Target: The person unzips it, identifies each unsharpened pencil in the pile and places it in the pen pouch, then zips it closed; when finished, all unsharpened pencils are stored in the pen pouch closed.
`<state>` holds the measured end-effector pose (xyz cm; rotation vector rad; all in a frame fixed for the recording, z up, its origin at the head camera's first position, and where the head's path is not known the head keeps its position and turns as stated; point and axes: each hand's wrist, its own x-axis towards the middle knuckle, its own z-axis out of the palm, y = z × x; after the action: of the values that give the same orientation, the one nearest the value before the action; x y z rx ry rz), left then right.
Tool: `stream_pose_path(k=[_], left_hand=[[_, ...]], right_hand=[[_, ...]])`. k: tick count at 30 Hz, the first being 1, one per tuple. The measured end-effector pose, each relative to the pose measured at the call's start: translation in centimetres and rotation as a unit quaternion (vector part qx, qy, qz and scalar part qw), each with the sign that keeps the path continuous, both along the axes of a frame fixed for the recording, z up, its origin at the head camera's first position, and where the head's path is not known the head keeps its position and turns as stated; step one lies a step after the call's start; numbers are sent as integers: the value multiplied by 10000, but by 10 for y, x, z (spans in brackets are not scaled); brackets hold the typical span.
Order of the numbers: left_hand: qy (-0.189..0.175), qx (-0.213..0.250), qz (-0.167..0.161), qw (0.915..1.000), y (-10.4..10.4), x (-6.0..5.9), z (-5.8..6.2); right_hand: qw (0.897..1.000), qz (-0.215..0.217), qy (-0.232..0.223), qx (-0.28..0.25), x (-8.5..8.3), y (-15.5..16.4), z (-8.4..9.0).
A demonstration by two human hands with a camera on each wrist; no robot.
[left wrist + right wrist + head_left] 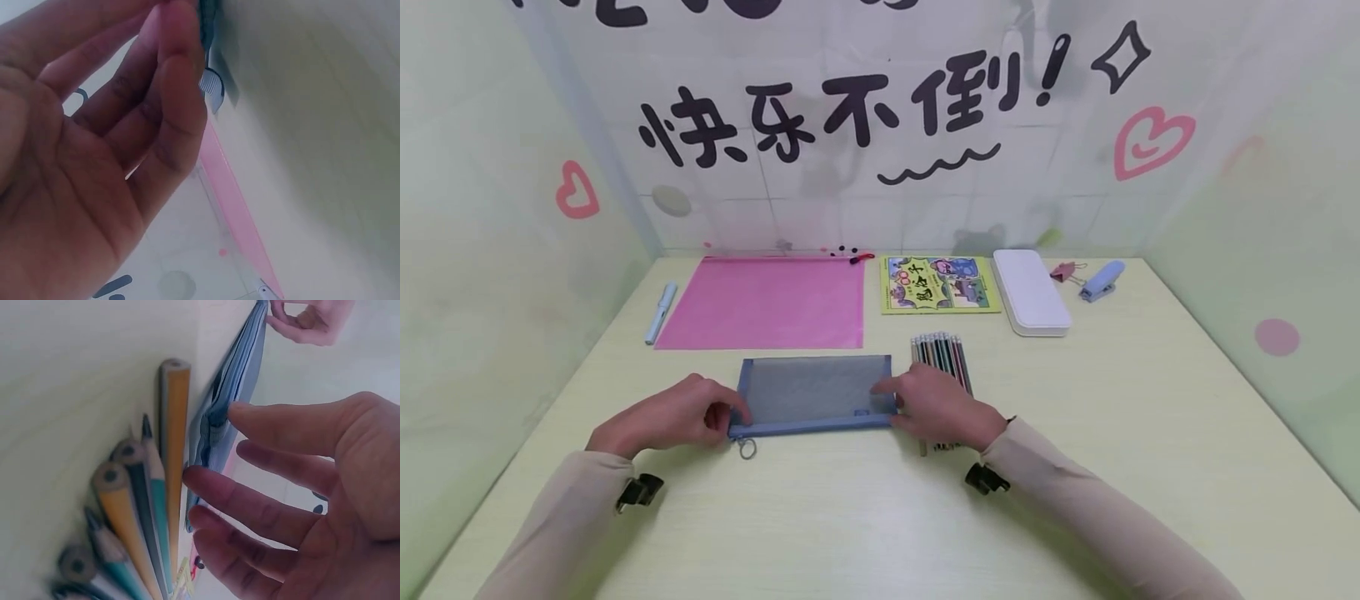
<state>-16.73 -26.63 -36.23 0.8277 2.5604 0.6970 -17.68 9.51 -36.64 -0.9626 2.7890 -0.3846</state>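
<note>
A blue mesh zip pouch (pixel 816 390) lies flat on the table, its zip edge toward me. My left hand (pixel 681 415) pinches the front left corner, where a ring pull (pixel 747 449) hangs from the zip. In the left wrist view, the left hand's (pixel 119 125) other fingers curl in toward the palm. At the pouch's right end, my right hand (pixel 936 404) rests its thumb and index finger on the edge. The right wrist view shows the right hand's (pixel 300 500) fingers spread and nearly straight, thumb tip at the zip end. Several pencils (pixel 943 354) lie partly under this hand.
Behind the pouch lies a pink zip folder (pixel 767 304), with a pale blue pen (pixel 660 314) at its left. A yellow-green book (pixel 940 285), a white case (pixel 1032 293), pink binder clips (pixel 1064 272) and a blue stapler (pixel 1102 282) line the back right.
</note>
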Motion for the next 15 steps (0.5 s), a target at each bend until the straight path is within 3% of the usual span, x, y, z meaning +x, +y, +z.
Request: stream_pose_path(k=[8, 15], left_hand=[[157, 18, -59, 9999, 4, -4, -7], [122, 44, -12, 9999, 4, -5, -11]], right_hand=[[9976, -390, -422, -384, 1, -1, 0], [9954, -498, -228, -786, 1, -4, 1]])
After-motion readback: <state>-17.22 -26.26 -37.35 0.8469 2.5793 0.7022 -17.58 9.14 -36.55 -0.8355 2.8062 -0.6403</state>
